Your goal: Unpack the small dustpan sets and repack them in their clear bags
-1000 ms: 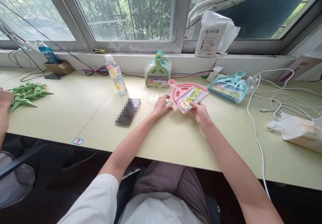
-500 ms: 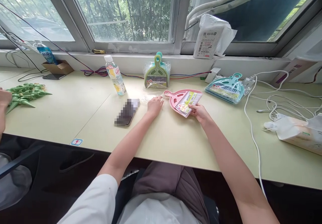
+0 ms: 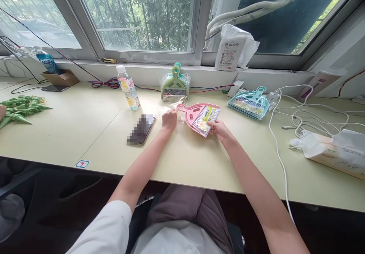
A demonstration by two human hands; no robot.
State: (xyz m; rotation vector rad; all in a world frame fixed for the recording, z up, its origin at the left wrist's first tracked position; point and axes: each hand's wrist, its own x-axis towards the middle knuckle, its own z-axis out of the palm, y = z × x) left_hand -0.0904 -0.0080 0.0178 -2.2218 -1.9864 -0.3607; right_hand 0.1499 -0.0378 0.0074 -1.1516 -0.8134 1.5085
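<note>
A pink dustpan-and-brush set point(image 3: 196, 116) with a paper label lies low over the pale table point(image 3: 85, 132), handle pointing left. My right hand point(image 3: 218, 129) is closed on its near right edge. My left hand point(image 3: 169, 118) is closed on a clear plastic bag point(image 3: 165, 111) just left of the pink handle. A green set in a clear bag point(image 3: 174, 86) stands behind against the sill. A teal set point(image 3: 248, 104) lies to the right.
A phone point(image 3: 142, 129) lies left of my left hand, with a drink bottle point(image 3: 128, 88) behind it. White cables point(image 3: 308, 117) and a tissue pack point(image 3: 333, 151) fill the right side. Green clips point(image 3: 19, 107) lie far left near another person's hand point(image 3: 2, 111).
The pink set has swung leftwards and lowered, its handle now next to my left hand. My left hand has slid left along the clear bag and closed on it.
</note>
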